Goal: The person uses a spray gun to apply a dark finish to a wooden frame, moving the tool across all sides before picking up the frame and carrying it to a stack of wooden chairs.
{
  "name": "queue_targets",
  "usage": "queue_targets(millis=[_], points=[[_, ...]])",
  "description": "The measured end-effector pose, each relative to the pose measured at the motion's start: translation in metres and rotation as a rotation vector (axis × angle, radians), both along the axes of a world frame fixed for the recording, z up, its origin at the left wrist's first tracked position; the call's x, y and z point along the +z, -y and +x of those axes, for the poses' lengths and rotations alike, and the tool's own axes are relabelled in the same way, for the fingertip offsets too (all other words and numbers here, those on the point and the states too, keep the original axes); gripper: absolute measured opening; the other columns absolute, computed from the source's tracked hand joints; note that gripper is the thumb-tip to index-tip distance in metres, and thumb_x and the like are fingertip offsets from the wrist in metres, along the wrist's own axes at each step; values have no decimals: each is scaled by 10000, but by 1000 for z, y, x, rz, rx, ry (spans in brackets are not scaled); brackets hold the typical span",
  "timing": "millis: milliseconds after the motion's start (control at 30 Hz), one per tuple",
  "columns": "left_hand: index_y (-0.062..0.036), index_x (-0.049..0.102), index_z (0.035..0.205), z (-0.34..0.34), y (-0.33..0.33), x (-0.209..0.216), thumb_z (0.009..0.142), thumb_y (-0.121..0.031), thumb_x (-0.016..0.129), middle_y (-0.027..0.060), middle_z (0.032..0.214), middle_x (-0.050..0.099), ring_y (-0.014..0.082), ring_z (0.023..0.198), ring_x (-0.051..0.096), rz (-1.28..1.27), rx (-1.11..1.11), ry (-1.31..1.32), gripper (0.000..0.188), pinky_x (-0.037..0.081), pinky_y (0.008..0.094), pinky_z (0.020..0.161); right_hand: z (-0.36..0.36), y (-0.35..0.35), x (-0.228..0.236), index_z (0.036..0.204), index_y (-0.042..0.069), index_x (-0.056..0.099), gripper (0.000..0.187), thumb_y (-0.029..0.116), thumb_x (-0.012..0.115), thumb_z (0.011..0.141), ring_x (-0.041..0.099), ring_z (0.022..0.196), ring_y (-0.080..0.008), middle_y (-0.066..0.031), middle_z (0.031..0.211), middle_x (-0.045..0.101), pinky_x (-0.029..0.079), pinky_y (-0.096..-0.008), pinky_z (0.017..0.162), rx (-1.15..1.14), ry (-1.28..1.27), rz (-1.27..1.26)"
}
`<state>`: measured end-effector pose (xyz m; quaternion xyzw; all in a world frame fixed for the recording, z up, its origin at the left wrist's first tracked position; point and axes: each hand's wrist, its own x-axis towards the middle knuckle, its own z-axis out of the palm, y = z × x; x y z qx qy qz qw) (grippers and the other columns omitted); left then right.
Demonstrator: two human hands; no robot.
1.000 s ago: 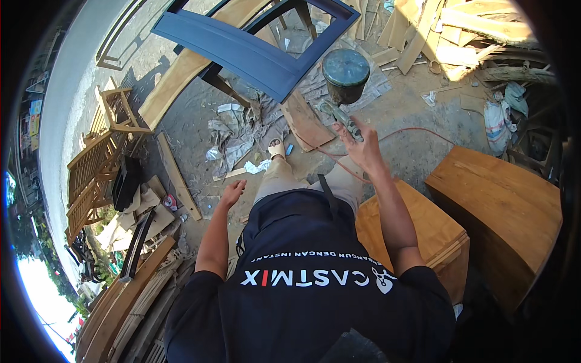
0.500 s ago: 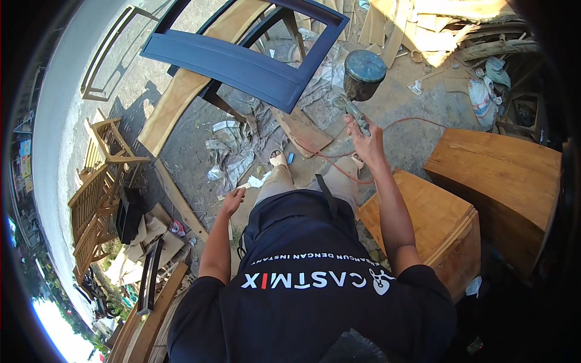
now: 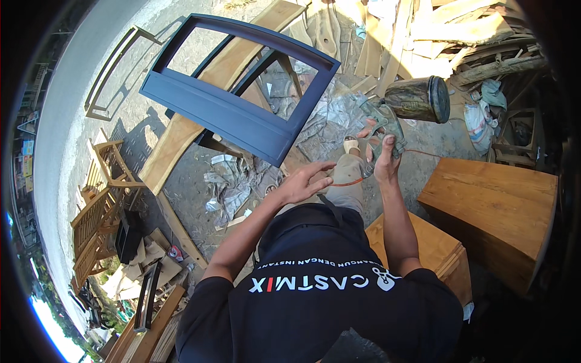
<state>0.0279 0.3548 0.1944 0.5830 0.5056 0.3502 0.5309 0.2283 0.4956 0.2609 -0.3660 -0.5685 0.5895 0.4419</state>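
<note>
Littered ground (image 3: 184, 187), spray gun (image 3: 385, 121) in right grip (image 3: 386, 163)

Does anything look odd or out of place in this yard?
Yes: the spray gun in the right hand is tipped, so its dark cup lies nearly sideways, odd for something that may hold liquid. No drip is visible. Crumpled sheeting also lies untidily on the ground.

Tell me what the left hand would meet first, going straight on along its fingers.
Likely the spray gun or the right hand holding it; the trouser leg also crosses that line but seems lower, though depth is unclear in this single view.
</note>
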Motion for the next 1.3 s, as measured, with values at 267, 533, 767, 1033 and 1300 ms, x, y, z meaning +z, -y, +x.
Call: queue_targets(millis=[267, 533, 767, 1033, 1300], points=[[-42, 664, 1150, 124, -224, -110, 992, -413, 649, 171, 1035, 716, 320, 1006, 690, -175, -116, -5, 404, 525, 449, 872, 39, -232, -27, 1258, -53, 581, 759, 653, 405, 1041, 474, 482, -85, -126, 899, 694, 365, -248, 452, 37, -77, 73], [-46, 667, 954, 133, -182, -217, 984, -342, 628, 200, 924, 696, 424, 929, 664, -380, 372, -511, 300, 515, 522, 791, 110, -476, -30, 1150, 10, 637, 514, 504, 632, 1008, 448, 471, -57, -76, 803, 694, 336, -235, 428, -102, 162, 7], [-40, 628, 929, 186, -230, -162, 991, -279, 620, 213, 884, 650, 434, 899, 634, -343, 758, -550, 248, 485, 538, 774, 152, -545, -42, 1173, -2, 636, 537, 512, 582, 1027, 458, 483, -49, -56, 809, 694, 353, -223, 435, 139, 244, -45], [-33, 663, 966, 271, -236, -144, 983, -222, 652, 163, 879, 664, 390, 845, 647, -307, 1155, -650, 191, 499, 468, 725, 144, -562, -80, 1090, 21, 730, 517, 523, 655, 990, 462, 524, -37, 11, 745, 676, 357, -251, 490, 716, 341, -159], [-35, 722, 1005, 380, -281, -106, 963, -118, 670, 144, 854, 693, 280, 795, 682, -445, 1543, -537, 106, 519, 379, 721, 52, -584, -94, 1023, 65, 776, 544, 595, 689, 939, 554, 661, -79, 28, 671, 634, 451, -296, 607, 1336, 474, 181]])
